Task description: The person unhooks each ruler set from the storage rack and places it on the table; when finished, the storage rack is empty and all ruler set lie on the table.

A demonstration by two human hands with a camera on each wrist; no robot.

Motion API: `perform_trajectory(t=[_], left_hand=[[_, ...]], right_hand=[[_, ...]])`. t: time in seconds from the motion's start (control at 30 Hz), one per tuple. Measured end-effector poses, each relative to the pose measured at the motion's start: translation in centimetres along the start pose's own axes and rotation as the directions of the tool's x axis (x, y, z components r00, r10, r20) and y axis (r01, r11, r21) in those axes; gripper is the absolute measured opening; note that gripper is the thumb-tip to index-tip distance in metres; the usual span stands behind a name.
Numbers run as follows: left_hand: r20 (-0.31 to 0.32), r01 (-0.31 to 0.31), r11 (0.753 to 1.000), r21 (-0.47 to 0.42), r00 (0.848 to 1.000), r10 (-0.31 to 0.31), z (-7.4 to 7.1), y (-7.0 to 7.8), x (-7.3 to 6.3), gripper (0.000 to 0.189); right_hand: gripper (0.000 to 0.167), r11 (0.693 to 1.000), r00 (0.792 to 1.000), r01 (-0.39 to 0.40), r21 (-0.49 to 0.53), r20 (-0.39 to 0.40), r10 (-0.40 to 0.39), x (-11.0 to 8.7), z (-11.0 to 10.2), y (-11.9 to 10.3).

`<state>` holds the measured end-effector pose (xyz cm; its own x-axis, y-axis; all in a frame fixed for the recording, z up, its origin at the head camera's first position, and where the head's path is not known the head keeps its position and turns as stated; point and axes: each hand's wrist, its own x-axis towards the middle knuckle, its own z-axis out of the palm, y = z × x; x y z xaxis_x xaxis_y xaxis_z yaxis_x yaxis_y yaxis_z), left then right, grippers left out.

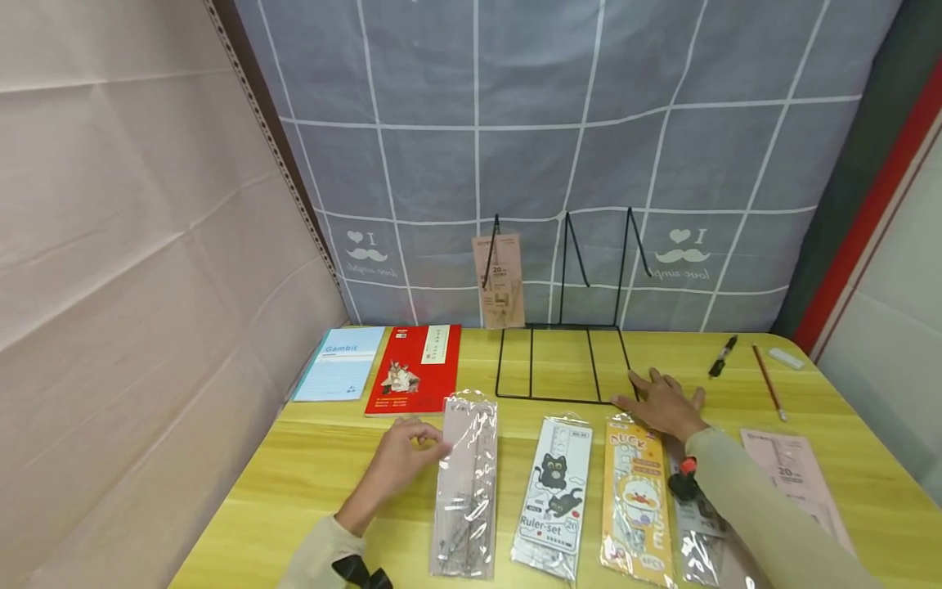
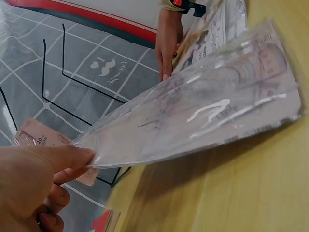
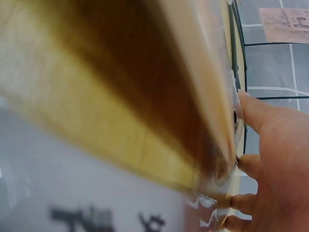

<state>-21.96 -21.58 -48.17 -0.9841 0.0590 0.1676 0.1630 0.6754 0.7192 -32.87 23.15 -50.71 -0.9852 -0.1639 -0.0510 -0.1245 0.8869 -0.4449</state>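
Observation:
My left hand [image 1: 401, 460] pinches the left edge of a clear-wrapped pink ruler set [image 1: 465, 483] between thumb and fingers. In the left wrist view this ruler set [image 2: 193, 116] slants over the wood. My right hand [image 1: 665, 406] has its fingers spread at the front right corner of a black wire display rack [image 1: 555, 400], just beyond the top of a yellow duck ruler set [image 1: 636, 499]. Between the hands lies a white cat ruler set [image 1: 555, 483]. Another pink ruler set [image 1: 502, 278] hangs from the rack's left hook.
A blue notebook [image 1: 340, 368] and a red booklet [image 1: 415, 372] lie at the back left. On the right are a black pen [image 1: 724, 357], a red pencil [image 1: 769, 383], a white eraser [image 1: 786, 358] and a further pink set [image 1: 798, 474]. A grey checked cloth [image 1: 530, 172] hangs behind the rack.

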Motion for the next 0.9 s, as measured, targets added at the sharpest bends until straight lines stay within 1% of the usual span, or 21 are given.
perform_trajectory(t=[0.1,0.23,0.37,0.5,0.7,0.9], left_hand=[[0.015,-0.017,0.999,0.035,1.0,0.016,0.5,-0.7,0.0,0.008],[0.048,-0.011,0.999,0.046,0.999,0.009,1.0,-1.2,-0.1,0.008],[0.076,-0.024,0.998,0.053,0.997,0.02,1.5,-1.6,-0.1,0.008],[0.095,-0.041,0.998,0.056,0.995,0.035,1.9,-1.8,-0.2,0.007],[0.118,-0.047,0.996,0.075,0.992,0.038,1.9,-1.9,-0.4,0.007],[0.118,-0.038,0.995,0.096,0.993,0.027,1.9,-1.8,-0.5,0.009]], right_hand=[[0.093,1.0,1.0,0.003,0.009,-0.004,-0.003,-0.1,0.0,-0.1],[0.092,1.0,1.0,0.008,0.016,-0.009,-0.008,-0.2,-0.1,0.0],[0.093,1.0,1.0,0.007,0.018,-0.006,-0.006,0.0,0.0,0.1],[0.094,1.0,1.0,0.006,0.024,-0.006,-0.006,0.0,0.1,0.1],[0.093,1.0,1.0,0.006,0.028,-0.01,-0.006,0.0,0.1,0.1],[0.091,1.0,1.0,0.014,0.024,-0.016,-0.014,-0.1,0.1,0.1]])
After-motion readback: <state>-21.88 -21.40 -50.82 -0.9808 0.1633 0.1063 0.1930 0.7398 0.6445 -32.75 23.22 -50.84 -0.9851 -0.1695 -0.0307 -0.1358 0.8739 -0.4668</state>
